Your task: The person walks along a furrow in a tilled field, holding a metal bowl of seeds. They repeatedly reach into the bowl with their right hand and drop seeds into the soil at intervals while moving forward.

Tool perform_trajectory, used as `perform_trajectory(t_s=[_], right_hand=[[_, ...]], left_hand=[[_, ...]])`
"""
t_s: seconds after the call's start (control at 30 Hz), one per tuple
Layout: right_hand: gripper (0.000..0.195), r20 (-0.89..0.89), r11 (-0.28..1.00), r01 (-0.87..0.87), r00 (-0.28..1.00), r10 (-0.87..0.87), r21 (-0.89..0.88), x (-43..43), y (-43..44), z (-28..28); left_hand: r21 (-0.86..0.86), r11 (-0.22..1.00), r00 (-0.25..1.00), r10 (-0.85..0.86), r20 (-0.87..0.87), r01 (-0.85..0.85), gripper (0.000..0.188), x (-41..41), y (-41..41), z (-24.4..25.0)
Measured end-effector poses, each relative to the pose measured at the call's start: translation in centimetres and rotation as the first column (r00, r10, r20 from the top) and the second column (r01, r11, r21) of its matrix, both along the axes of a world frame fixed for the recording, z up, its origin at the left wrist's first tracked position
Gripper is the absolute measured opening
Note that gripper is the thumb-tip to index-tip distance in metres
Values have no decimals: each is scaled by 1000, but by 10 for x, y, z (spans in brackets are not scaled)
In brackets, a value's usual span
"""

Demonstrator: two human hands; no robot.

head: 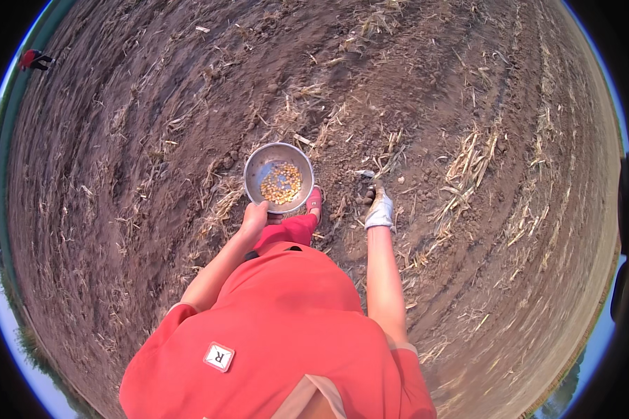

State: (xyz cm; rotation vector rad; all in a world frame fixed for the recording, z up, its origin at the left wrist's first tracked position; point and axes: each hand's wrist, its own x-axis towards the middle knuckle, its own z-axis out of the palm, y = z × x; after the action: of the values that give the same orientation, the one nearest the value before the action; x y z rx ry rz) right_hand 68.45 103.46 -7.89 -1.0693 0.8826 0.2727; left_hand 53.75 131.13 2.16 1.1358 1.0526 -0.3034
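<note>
My bare left hand (255,220) grips the near rim of a round metal bowl (253,170), thumb on the edge and fingers underneath. Yellow corn kernels (282,184) lie loose across the bottom of the bowl, with patches of bare metal between them. To the right of the bowl, my right hand (379,207) hangs over the soil in a white work glove with dark, soiled fingers. Its fingertips point away from me and partly blend with the ground. Whether they hold anything cannot be made out.
Tilled brown soil (199,105) spreads all around, strewn with dry corn stalk pieces. A thicker clump of dry stalks (469,162) lies to the right. My foot in a red shoe (314,200) shows beside the bowl. Far off at upper left is another person (31,59) in a red top.
</note>
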Motion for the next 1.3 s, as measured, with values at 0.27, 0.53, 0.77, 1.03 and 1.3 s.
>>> perform_trajectory(t_s=[0.27, 0.53, 0.77, 1.03, 1.3], right_hand=[[16, 34, 996, 85, 996, -86, 32, 57, 8, -12], [12, 8, 997, 78, 997, -78, -28, 84, 4, -4], [18, 31, 992, 125, 992, -125, -19, 106, -1, -9], [17, -44, 984, 158, 987, -155, 77, 92, -12, -10], [10, -170, 910, 231, 969, -181, 345, 74, -50, -2]], left_hand=[[-4, 1000, 998, 27, -59, -27, 30, 27, 7, 4], [-11, 999, 998, 30, -52, -30, 31, 64, 1, -4], [-19, 999, 998, -39, -44, 38, 30, 90, 3, -4], [-10, 999, 998, -35, -49, 35, 28, 112, 6, 0], [-49, 999, 1000, 0, -13, -1, 30, 133, 5, -16]])
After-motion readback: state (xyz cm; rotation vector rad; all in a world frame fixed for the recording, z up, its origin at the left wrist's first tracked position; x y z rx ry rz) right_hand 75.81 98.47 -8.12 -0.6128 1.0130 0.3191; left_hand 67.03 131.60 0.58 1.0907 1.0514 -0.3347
